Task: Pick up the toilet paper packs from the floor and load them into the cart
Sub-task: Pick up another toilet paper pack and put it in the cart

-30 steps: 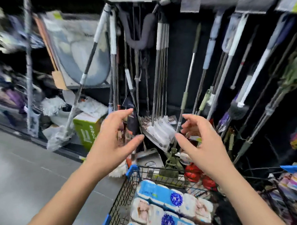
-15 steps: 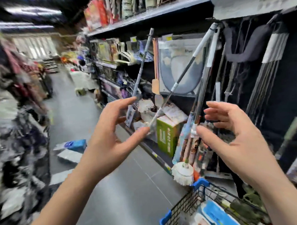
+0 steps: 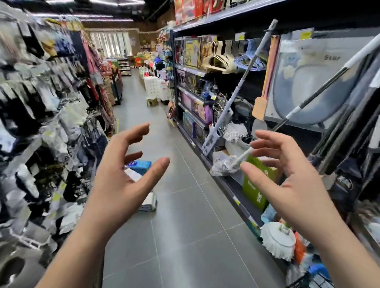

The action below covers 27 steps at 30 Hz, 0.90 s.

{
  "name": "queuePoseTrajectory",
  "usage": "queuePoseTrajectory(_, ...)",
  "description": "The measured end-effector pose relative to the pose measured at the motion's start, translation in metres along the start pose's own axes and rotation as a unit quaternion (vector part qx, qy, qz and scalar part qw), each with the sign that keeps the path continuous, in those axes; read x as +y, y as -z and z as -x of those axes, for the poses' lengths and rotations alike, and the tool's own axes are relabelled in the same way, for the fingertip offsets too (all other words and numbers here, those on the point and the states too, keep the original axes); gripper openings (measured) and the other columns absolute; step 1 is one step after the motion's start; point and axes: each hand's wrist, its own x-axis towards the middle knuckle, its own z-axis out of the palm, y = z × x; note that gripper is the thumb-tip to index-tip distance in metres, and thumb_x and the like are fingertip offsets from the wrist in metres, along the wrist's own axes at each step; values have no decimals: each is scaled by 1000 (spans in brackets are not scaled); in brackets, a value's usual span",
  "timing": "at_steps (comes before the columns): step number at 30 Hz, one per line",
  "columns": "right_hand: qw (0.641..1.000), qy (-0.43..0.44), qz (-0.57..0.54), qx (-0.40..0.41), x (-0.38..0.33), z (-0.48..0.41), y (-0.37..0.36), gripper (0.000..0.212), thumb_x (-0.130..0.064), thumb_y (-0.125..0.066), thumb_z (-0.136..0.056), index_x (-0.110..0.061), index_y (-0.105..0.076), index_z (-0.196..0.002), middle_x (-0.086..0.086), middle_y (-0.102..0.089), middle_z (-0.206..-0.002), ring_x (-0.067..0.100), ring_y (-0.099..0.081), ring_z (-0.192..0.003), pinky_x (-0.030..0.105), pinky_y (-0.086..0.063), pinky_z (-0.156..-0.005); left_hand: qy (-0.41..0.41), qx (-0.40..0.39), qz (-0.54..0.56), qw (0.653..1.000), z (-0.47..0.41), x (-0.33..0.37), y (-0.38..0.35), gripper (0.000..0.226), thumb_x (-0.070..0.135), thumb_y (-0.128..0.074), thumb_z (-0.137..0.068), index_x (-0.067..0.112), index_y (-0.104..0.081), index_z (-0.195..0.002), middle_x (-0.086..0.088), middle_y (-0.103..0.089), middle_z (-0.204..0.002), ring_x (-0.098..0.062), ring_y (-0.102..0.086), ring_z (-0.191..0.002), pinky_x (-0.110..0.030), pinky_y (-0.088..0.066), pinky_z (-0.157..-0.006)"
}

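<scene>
So both hands are up in front of the camera with nothing in them. The left hand (image 3: pixel 121 179) is spread wide, thumb out, fingers loosely bent, and the right hand (image 3: pixel 288 178) is the same, palms sort of facing each other and well apart. Two packs lie on the grey tile floor (image 3: pixel 188 231) further down the aisle, partly hidden behind the left hand: a blue-wrapped pack (image 3: pixel 141 165) and, nearer, a white pack (image 3: pixel 149 202). Only a corner of the cart (image 3: pixel 304 283) shows, black wire at the bottom right edge. The right-side shelving (image 3: pixel 205 125) holds mops and a green box (image 3: pixel 258 184), and the left-side racks (image 3: pixel 41 106) are too blurry to make out.
</scene>
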Motion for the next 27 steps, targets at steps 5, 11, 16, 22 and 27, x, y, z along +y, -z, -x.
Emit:
queuePoseTrajectory(5, 999, 18, 9, -25, 20, -66, -62, 58, -39, -74, -86, -39, -48, -139, -13, -62, -123, 14, -60, -121, 43, -49, -101, 8, 20, 2, 1000, -46, -60, 24, 65, 41, -77, -83, 32, -51, -143, 11, -55, -144, -15, -53, -135, -37, -48, -107)
queuePoseTrajectory(11, 998, 18, 20, -55, 42, -152, -138, 58, -44, -72, -85, -40, -48, -138, -15, -62, -125, 13, -60, -120, 27, -50, -96, 19, 21, -9, 1000, -118, -132, 55, 64, 39, -79, -83, 37, -52, -140, 18, -54, -141, -6, -53, -132, -21, -45, -105)
queuePoseTrajectory(16, 997, 21, 34, -68, 68, -211, -187, 61, -41, -73, -85, -40, -47, -140, -16, -62, -126, 10, -60, -121, 30, -47, -99, -33, -14, -96, 995, -186, -192, 78, 64, 44, -75, -83, 29, -53, -142, 14, -53, -138, -12, -50, -134, -14, -42, -104)
queuePoseTrajectory(22, 998, 31, -5, -61, 104, -278, -240, 61, -42, -71, -83, -38, -48, -139, -12, -63, -125, 15, -61, -119, 33, -47, -98, -25, -5, -92, 995, -241, -250, 67, 63, 44, -73, -85, 31, -51, -143, 16, -52, -141, -13, -47, -139, -18, -43, -105)
queuePoseTrajectory(27, 996, 30, -55, -67, 151, -346, -282, 62, -47, -71, -81, -38, -49, -138, -12, -62, -125, 14, -60, -120, 38, -49, -100, -3, 9, -82, 997, -291, -294, 35, 59, 44, -71, -86, 34, -51, -141, 19, -52, -141, -7, -49, -136, -16, -44, -104)
